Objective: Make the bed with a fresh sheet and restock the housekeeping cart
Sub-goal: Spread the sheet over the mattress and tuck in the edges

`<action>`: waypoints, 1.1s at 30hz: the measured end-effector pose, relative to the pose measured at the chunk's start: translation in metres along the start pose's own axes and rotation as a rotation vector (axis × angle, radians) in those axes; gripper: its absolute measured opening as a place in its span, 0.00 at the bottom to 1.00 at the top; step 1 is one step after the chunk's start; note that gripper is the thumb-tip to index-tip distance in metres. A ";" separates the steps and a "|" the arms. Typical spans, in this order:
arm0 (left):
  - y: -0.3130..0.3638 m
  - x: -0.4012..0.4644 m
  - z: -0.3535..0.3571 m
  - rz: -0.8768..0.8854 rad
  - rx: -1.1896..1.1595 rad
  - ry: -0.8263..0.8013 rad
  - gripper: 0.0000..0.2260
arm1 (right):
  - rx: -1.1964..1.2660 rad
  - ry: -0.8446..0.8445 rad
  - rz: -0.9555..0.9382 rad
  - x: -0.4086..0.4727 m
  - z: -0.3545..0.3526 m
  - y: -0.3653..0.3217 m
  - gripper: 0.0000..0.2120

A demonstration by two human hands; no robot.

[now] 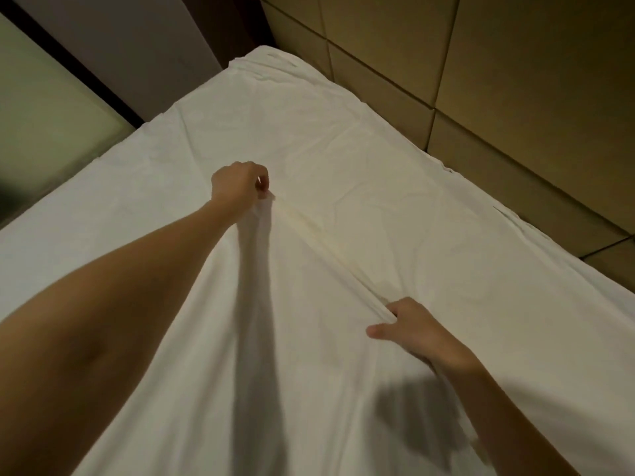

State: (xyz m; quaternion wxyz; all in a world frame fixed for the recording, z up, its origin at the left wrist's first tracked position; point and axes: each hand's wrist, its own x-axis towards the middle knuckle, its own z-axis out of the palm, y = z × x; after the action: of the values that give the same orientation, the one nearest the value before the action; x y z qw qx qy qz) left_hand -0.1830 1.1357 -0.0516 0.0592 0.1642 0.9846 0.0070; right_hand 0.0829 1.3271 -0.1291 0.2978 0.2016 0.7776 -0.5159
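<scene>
A white sheet [360,159] lies spread over the whole bed, reaching the far corner by the wall. A raised fold [323,242] runs diagonally across its middle. My left hand [238,185] reaches far out and pinches the upper end of that fold with curled fingers. My right hand [412,329] is nearer to me and grips the lower end of the same fold, thumb sticking out to the left. The cloth between the two hands is pulled taut into a ridge. The housekeeping cart is not in view.
A padded tan headboard wall [498,80] of square panels borders the bed on the right. A frosted glass panel [48,125] with a dark frame stands to the left, beyond the bed's edge. The lighting is dim.
</scene>
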 end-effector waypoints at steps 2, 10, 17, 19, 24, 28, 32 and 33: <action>0.000 -0.001 0.008 0.005 -0.001 0.155 0.12 | -0.031 0.071 -0.003 0.006 0.001 -0.006 0.15; 0.068 -0.124 0.088 0.053 -0.417 0.142 0.18 | 0.167 0.092 0.022 -0.043 0.000 0.025 0.24; 0.158 -0.308 0.116 0.195 -0.494 -0.054 0.21 | 0.231 -0.074 0.107 -0.141 0.006 0.093 0.06; 0.174 -0.338 0.116 0.232 -0.507 -0.064 0.21 | 0.202 -0.087 0.154 -0.165 0.011 0.116 0.14; 0.185 -0.410 0.125 0.241 -0.464 -0.050 0.22 | 0.183 -0.118 0.172 -0.224 0.018 0.164 0.09; 0.199 -0.464 0.129 0.178 -0.448 -0.121 0.24 | -0.057 -0.093 0.225 -0.245 0.030 0.207 0.28; 0.227 -0.499 0.145 0.166 -0.347 -0.170 0.23 | 0.002 0.016 0.162 -0.261 0.005 0.225 0.26; 0.234 -0.505 0.151 0.171 -0.313 -0.189 0.23 | 0.081 0.040 0.148 -0.264 -0.004 0.232 0.17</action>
State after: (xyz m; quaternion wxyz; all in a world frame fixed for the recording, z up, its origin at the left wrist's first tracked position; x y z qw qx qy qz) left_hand 0.3847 1.1925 -0.1365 0.1755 0.2358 0.9440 0.1497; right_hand 0.4213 1.4192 -0.1089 0.3110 0.2805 0.7449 -0.5194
